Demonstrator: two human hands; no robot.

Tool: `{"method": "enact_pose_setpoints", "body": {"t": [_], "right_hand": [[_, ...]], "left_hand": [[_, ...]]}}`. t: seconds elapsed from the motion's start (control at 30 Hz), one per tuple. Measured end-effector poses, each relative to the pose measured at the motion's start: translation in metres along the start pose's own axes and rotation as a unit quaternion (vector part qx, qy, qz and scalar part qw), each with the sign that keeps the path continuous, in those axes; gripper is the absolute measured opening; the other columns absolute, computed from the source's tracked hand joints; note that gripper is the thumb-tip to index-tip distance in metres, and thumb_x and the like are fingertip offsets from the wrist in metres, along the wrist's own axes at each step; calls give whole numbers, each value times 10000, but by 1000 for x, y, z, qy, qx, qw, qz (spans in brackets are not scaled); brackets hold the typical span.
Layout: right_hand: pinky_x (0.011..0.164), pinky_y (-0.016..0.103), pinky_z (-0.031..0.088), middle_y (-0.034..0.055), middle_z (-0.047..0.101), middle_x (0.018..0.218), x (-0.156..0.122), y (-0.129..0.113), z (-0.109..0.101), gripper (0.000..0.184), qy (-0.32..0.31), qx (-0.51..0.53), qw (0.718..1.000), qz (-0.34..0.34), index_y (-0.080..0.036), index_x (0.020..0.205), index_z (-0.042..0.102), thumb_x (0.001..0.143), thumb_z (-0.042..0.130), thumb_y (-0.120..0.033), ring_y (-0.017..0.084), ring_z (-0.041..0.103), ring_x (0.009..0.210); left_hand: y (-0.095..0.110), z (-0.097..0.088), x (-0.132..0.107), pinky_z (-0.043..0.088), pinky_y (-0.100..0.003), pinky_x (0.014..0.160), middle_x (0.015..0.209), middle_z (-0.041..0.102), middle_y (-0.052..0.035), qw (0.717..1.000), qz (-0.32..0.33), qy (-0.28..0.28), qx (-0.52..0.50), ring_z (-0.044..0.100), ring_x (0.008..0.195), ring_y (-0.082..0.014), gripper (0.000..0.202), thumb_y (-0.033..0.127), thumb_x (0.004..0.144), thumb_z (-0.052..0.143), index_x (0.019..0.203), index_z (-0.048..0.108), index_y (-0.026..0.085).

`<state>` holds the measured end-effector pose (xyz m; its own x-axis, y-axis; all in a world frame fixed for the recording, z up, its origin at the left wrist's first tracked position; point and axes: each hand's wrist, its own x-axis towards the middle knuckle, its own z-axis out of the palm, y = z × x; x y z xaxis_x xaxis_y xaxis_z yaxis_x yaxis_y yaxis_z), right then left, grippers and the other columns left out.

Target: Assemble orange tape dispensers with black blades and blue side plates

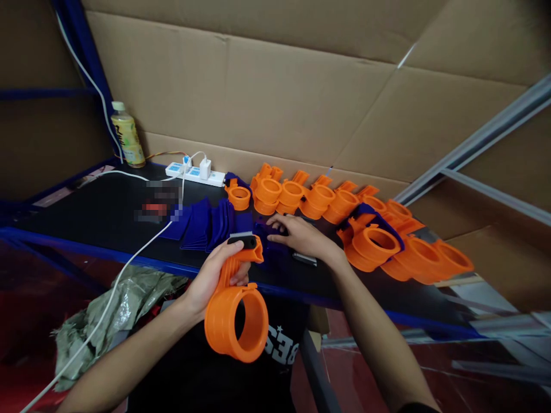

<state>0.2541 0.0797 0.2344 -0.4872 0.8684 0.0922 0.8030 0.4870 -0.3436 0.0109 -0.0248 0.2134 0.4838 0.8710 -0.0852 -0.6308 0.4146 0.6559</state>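
Note:
My left hand (219,269) is closed round the handle of an orange plastic ring holder (215,330). The wide ring hangs below the hand. At the top of the handle sits a black piece with a toothed metal edge, like a clipper blade (242,240), and my thumb presses on it. My right hand (299,232) reaches over the dark blue pieces on the table, its fingers apart and slightly curled. Whether the fingertips touch anything, I cannot tell. Beside that wrist lies a flat dark piece with a silvery edge (305,259). Dark blue flat pieces (196,226) overlap left of it.
Several more orange ring holders (318,201) line the back and right of the black table (107,212). A white power strip (196,173) and a yellow-labelled bottle (128,135) stand at the back left. A white cable (129,264) hangs over the front edge. Cardboard walls enclose the back.

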Motion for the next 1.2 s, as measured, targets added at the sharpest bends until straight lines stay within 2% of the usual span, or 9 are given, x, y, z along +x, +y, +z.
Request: {"method": "enact_pose_setpoints", "body": {"t": [0.17,0.27,0.37,0.47,0.57,0.73,0.9,1.03,1.2], "right_hand": [[813,299,544,66,668,1118,-18,-22,-15,527,37,168,984,-36,-233,1456,523,965,594,-414,158,624,911],[779,269,566,64,654,1171,-33,-45,-20,488,9,278,958,-63,-254,1448,523,978,585,-366,137,631,898],[815,276,586,65,638,1215,-45,-62,-17,454,21,332,940,-83,-255,1373,561,935,658,-324,131,648,912],[814,298,602,83,635,1247,-51,-70,-13,449,51,330,938,-97,-236,1315,591,893,714,-325,139,666,899],[802,309,595,68,694,1143,-52,-73,-13,463,75,291,949,-92,-235,1298,634,865,747,-351,148,672,849],[669,262,526,32,751,870,-53,-81,-14,404,102,248,963,-24,-195,1209,705,866,740,-407,141,638,707],[543,236,462,13,703,682,-53,-90,-9,372,92,258,961,35,-159,1069,745,873,706,-473,119,571,565],[464,220,417,12,682,652,-53,-94,-6,379,79,298,950,54,-146,1062,736,875,699,-473,101,532,500],[466,217,424,15,689,675,-53,-94,-2,352,90,311,945,52,-148,1043,731,867,714,-452,97,539,512]], "left_hand": [[-4,-1,0,308,-217,482,491,398,69,1000,12,9,-1,317,444,-78,245,412,890,657,855,595,177],[-6,0,0,331,-218,502,499,433,66,999,24,21,13,338,452,-80,223,395,895,656,864,574,190],[-8,2,-1,342,-216,511,497,453,69,998,34,36,32,342,453,-78,221,392,893,666,884,567,194],[-8,3,-1,311,-205,484,480,436,83,998,30,37,41,308,430,-67,246,407,883,685,904,561,196],[-8,4,-1,290,-196,469,481,428,94,998,32,37,46,291,420,-61,251,401,879,698,926,551,203],[-10,3,0,325,-194,495,507,453,96,992,76,59,87,325,429,-61,246,390,894,689,993,560,204],[-15,1,1,330,-209,512,511,446,99,978,115,78,154,365,444,-71,307,426,891,691,1072,586,201],[-15,2,2,332,-218,511,552,466,98,964,140,99,205,388,456,-76,375,450,877,705,1140,580,213],[-16,0,3,332,-218,515,572,448,101,958,139,100,231,388,471,-76,336,452,907,667,1123,563,217]]}}
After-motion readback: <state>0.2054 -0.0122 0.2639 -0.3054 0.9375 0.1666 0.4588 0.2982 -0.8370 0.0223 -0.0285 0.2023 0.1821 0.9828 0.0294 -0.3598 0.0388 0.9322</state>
